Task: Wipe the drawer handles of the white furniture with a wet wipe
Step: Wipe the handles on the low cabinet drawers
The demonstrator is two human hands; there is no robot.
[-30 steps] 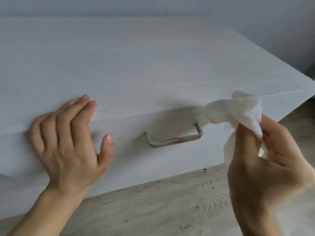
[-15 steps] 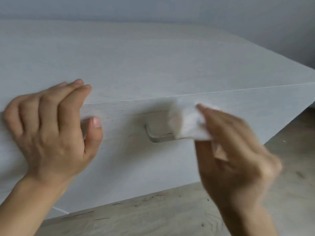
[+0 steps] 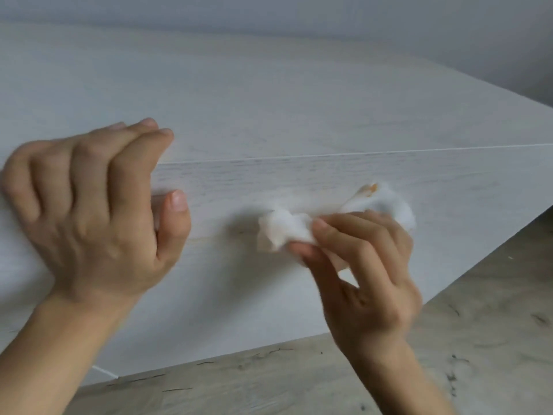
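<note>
The person's left hand point(image 3: 95, 211) and right hand point(image 3: 368, 280) are bare, as are both wrists. The left forearm point(image 3: 54, 354) and right forearm point(image 3: 401, 378) show uncovered down to the lower edge of the view. The left thumbnail point(image 3: 178, 200) is short and rounded. Knuckles and tendon ridges stand out on the left hand's back. The right hand's outline is slightly blurred.

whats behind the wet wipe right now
Only the white drawer front shows around the wet wipe, which the right hand pinches in front of it. No handle is visible: anything directly behind is covered by the bunched wipe and the fingers.
</note>
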